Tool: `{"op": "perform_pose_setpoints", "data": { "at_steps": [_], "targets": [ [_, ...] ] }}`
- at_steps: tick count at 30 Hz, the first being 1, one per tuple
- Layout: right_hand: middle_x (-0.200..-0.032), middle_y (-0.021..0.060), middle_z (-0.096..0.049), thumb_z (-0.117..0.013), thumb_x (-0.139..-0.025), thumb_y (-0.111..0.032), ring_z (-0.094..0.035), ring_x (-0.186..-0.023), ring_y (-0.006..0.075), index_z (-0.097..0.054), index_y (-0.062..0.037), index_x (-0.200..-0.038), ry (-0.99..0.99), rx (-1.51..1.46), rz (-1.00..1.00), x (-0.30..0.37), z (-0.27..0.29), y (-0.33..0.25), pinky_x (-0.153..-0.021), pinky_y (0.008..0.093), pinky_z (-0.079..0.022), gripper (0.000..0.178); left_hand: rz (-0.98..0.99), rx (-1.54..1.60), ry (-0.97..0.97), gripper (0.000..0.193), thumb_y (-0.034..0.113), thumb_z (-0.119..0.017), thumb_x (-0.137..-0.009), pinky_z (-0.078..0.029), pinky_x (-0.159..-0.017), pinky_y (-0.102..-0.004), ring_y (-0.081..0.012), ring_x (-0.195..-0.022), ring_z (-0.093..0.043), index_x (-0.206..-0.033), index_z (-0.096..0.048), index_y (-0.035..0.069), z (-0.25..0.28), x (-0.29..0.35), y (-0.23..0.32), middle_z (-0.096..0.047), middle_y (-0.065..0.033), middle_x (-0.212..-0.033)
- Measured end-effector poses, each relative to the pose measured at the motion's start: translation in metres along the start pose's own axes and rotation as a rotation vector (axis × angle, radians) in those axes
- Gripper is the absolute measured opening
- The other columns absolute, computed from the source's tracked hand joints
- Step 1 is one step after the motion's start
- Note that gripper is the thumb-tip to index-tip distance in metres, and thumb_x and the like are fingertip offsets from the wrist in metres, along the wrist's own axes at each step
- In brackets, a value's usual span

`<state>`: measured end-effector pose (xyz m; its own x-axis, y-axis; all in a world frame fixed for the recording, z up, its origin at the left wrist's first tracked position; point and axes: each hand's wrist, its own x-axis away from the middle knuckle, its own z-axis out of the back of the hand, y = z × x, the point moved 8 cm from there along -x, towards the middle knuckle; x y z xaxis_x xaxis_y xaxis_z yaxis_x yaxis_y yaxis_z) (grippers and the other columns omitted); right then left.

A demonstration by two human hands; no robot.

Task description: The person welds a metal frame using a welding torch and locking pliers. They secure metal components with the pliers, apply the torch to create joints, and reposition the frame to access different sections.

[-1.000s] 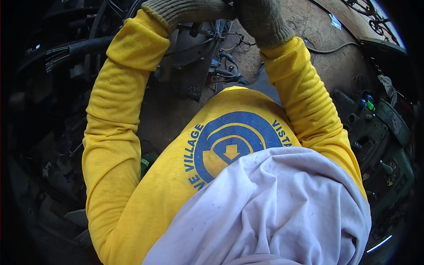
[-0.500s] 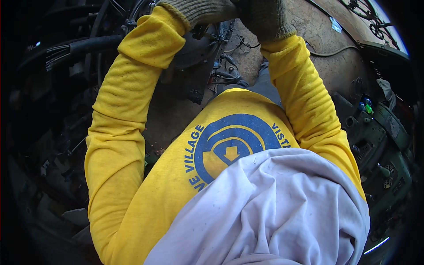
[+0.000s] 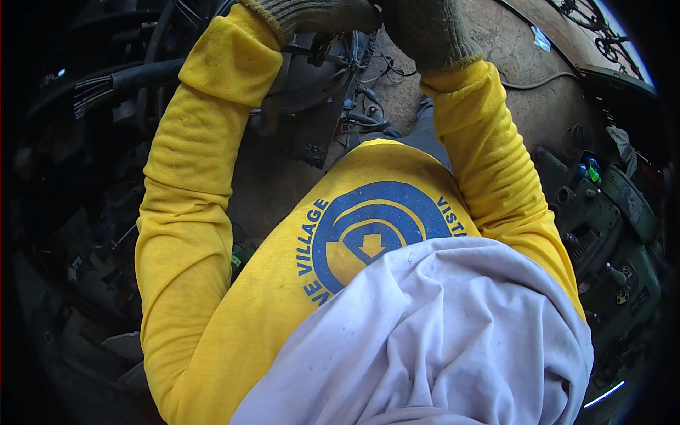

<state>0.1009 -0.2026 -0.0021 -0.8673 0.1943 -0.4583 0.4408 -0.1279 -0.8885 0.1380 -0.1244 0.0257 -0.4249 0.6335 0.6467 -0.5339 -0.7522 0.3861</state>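
Note:
Both my hands are at the top edge in grey-brown knit work gloves, with yellow sleeves up to the cuffs. My left hand (image 3: pixel 315 15) reaches across toward the right one, close to or touching it. My right hand (image 3: pixel 425 32) hangs beside it, its fingers running out of the picture. What either hand holds, if anything, is cut off by the upper edge. Just under the left glove is a small dark metal fitting (image 3: pixel 324 49), and I cannot tell whether the hand touches it. Dark machinery (image 3: pixel 312 92) with cables lies below the left wrist.
A thick black cable (image 3: pixel 142 74) with bare strand ends juts out at the left. Loose wires (image 3: pixel 372 106) lie on the brown floor (image 3: pixel 524 57). A hose (image 3: pixel 545 81) curves along the right. Green machinery (image 3: pixel 616 241) stands at the lower right. A pale cloth (image 3: pixel 439 333) hangs over my chest.
My left hand and forearm have shifted a little left and up, showing more of the dark metal fitting beneath. My right hand has moved slightly down and to the right.

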Motion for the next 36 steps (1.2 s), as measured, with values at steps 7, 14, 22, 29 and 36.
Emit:
{"op": "perform_pose_setpoints", "data": {
  "at_steps": [7, 14, 22, 29, 36],
  "targets": [
    [-0.109, 0.0074, -0.064, -0.046, -0.109, -0.026, -0.060, -0.091, 0.0143, -0.061, 0.0023, -0.130, 0.163, -0.560, -0.426, 0.012, 0.020, 0.016, -0.085, 0.0267, -0.051, 0.038, 0.010, 0.067, -0.031, 0.076, 0.024, -0.065, -0.093, -0.060, -0.074, -0.0412, -0.0321, -0.087, -0.071, -0.150, -0.027, -0.008, 0.001, 0.009, 0.021, -0.056, -0.0359, -0.125],
    [-0.113, 0.0105, -0.073, -0.062, -0.099, -0.007, -0.068, -0.100, 0.0188, -0.068, 0.0008, -0.128, -0.170, -0.066, -0.334, -0.018, 0.057, 0.026, -0.094, 0.0320, -0.055, 0.030, -0.829, -0.378, 0.446, 0.090, 0.019, -0.063, -0.094, -0.056, -0.089, -0.0528, -0.0456, -0.108, -0.063, -0.159, -0.006, -0.004, -0.008, 0.002, 0.007, -0.037, -0.0386, -0.148],
    [-0.105, 0.0138, -0.075, -0.063, -0.100, -0.020, -0.071, -0.095, 0.0208, -0.072, -0.0001, -0.116, -0.249, 0.257, -0.319, -0.034, 0.059, 0.014, -0.086, 0.0366, -0.057, 0.027, -1.133, -0.600, 0.640, 0.102, 0.013, -0.067, -0.089, -0.059, -0.083, -0.0509, -0.0506, -0.103, -0.063, -0.164, 0.001, 0.006, -0.023, 0.014, -0.003, -0.016, -0.0472, -0.156],
    [-0.103, 0.0157, -0.075, -0.059, -0.103, -0.027, -0.072, -0.089, 0.0219, -0.072, -0.0015, -0.113, -0.312, 0.601, -0.108, -0.044, 0.054, 0.006, -0.082, 0.0380, -0.057, 0.031, -1.174, -0.573, 0.607, 0.084, 0.007, -0.066, -0.088, -0.059, -0.081, -0.0488, -0.0458, -0.103, -0.064, -0.157, -0.019, -0.005, -0.017, 0.020, 0.012, -0.034, -0.0426, -0.144],
    [-0.118, 0.0154, -0.070, -0.057, -0.102, -0.055, -0.068, -0.101, 0.0244, -0.061, -0.0011, -0.135, -0.290, 0.065, -0.298, -0.017, 0.047, 0.058, -0.085, 0.0381, -0.054, 0.064, -0.773, 0.006, 0.308, 0.064, 0.009, -0.068, -0.087, -0.055, -0.093, -0.0433, -0.0425, -0.110, -0.062, -0.143, -0.041, -0.005, 0.000, 0.008, 0.008, -0.047, -0.0333, -0.130]
  ]
}}
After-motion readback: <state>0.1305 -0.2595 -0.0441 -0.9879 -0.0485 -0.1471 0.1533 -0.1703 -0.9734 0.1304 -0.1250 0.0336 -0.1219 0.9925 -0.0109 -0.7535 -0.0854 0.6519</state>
